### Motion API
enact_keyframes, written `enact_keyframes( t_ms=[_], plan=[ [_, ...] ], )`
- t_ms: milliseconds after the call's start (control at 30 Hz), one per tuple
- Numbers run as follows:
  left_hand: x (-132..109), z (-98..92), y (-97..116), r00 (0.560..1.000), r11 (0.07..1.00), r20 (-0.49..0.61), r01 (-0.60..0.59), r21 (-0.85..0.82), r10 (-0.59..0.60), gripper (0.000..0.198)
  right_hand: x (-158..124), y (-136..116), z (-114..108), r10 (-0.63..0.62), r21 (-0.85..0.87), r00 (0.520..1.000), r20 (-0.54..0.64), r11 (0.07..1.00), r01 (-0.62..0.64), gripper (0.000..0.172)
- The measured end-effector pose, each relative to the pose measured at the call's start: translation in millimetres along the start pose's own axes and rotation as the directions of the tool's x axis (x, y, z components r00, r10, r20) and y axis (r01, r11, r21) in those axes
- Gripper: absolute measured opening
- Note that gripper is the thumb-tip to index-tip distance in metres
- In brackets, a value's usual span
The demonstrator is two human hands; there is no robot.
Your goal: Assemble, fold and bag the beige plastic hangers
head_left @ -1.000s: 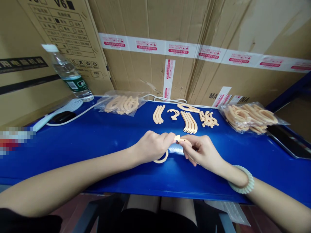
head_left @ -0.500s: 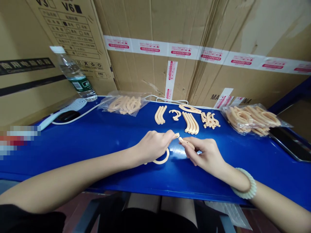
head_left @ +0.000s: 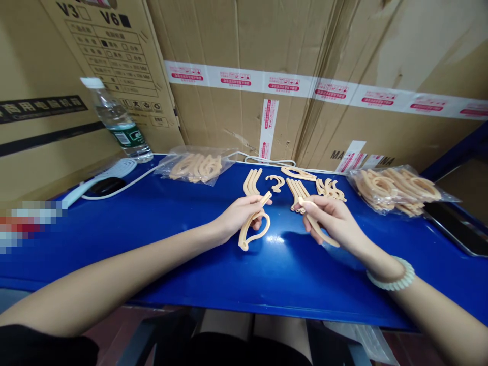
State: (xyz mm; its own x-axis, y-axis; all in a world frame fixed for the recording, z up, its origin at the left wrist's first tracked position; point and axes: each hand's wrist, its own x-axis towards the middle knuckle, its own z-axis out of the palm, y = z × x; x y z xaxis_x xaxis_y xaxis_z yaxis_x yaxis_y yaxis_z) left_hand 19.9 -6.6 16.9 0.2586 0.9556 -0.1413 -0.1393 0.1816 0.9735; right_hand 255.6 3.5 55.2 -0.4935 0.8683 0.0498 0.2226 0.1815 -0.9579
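My left hand (head_left: 241, 216) pinches a beige plastic looped hanger piece (head_left: 263, 233), which hangs below the fingers with its narrow end poking up past the thumb. In my right hand (head_left: 328, 216) is a curved beige hanger arm (head_left: 322, 235), its knobbed end upward near the thumb and its tail slanting down to the right. The two held pieces are apart. Behind the hands lie curved arms in a left row (head_left: 252, 182) and a right row (head_left: 297, 190), partly covered by my right hand. Small hooks (head_left: 276, 183), a pile of hook pieces (head_left: 330, 190) and a closed hanger loop (head_left: 298, 173) lie nearby.
Clear bags of beige parts lie at the left (head_left: 198, 166) and right (head_left: 396, 185). A water bottle (head_left: 124, 129) stands at back left beside a white fan-like object (head_left: 101, 175) and cable. A dark phone-like slab (head_left: 461, 226) lies far right. Cardboard boxes (head_left: 236, 122) wall the blue table (head_left: 213, 284).
My hands have moved apart, with the right one going right and up. The left hand has turned and lifted, so its looped piece now shows more fully. The parts behind remain in place.
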Motion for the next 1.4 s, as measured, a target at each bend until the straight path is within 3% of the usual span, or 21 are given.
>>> enact_keyframes(
  t_ms=[100, 200, 267, 333, 400, 600, 900, 1033, 1100, 1167, 1267, 1400],
  plan=[
    [-1.4, -1.0, 2.1, 1.000, 0.995, 0.003, 0.007, -0.104, -0.006, 0.015, 4.2, -5.4, -17.9, -0.110, -0.115, 0.986, -0.126, 0.989, 0.096, 0.036],
    [-3.0, -2.0, 2.9, 0.999, 0.987, -0.039, 0.031, -0.155, -0.037, 0.010, 8.9, -8.5, -37.4, -0.248, -0.313, 0.925, -0.288, 0.937, 0.154, 0.034],
    [-3.7, -2.2, 2.6, 0.997, 0.982, -0.061, 0.040, -0.185, -0.052, 0.009, 12.4, -7.1, -50.9, -0.386, -0.479, 0.857, -0.342, 0.856, 0.194, 0.030],
    [-4.5, -1.6, 2.5, 0.996, 0.978, -0.072, 0.036, -0.207, -0.052, 0.010, 16.1, -2.6, -64.7, -0.527, -0.639, 0.785, -0.325, 0.735, 0.229, 0.025],
    [-5.7, -0.2, 3.1, 0.995, 0.978, -0.085, 0.035, -0.208, -0.053, 0.012, 19.6, 4.3, -78.1, -0.598, -0.761, 0.755, -0.269, 0.612, 0.214, 0.022],
    [-8.3, 2.7, 5.4, 0.990, 0.979, -0.123, 0.044, -0.200, -0.070, 0.011, 30.0, 29.4, -108.0, -0.528, -0.929, 0.838, -0.139, 0.363, 0.074, 0.026],
    [-8.2, 4.0, 5.9, 0.988, 0.974, -0.143, 0.020, -0.227, -0.054, 0.008, 34.9, 49.6, -121.1, -0.343, -0.971, 0.937, -0.062, 0.238, 0.023, 0.035],
    [-7.8, 2.5, 3.2, 0.987, 0.974, -0.161, -0.017, -0.227, -0.020, 0.011, 33.3, 47.6, -108.6, -0.380, -0.966, 0.921, -0.090, 0.259, 0.012, 0.036],
    [-7.1, 1.5, 1.7, 0.984, 0.977, -0.175, -0.046, -0.209, 0.009, 0.014, 29.9, 40.0, -89.4, -0.485, -0.945, 0.873, -0.054, 0.307, 0.112, 0.033],
    [-6.4, 0.8, 0.7, 0.982, 0.981, -0.183, -0.079, -0.176, 0.046, 0.018, 23.3, 28.5, -61.8, -0.608, -0.890, 0.792, 0.048, 0.334, 0.310, 0.030],
    [-5.3, 0.4, 0.0, 0.975, 0.983, -0.192, -0.136, -0.126, 0.110, 0.029, 9.2, 10.9, -16.8, -0.633, -0.766, 0.700, 0.331, 0.253, 0.591, 0.033],
    [-4.7, 0.3, -1.6, 0.968, 0.978, -0.185, -0.187, -0.091, 0.168, 0.037, -3.5, 4.3, 17.2, -0.571, -0.703, 0.602, 0.558, 0.060, 0.709, 0.035]
  ],
)
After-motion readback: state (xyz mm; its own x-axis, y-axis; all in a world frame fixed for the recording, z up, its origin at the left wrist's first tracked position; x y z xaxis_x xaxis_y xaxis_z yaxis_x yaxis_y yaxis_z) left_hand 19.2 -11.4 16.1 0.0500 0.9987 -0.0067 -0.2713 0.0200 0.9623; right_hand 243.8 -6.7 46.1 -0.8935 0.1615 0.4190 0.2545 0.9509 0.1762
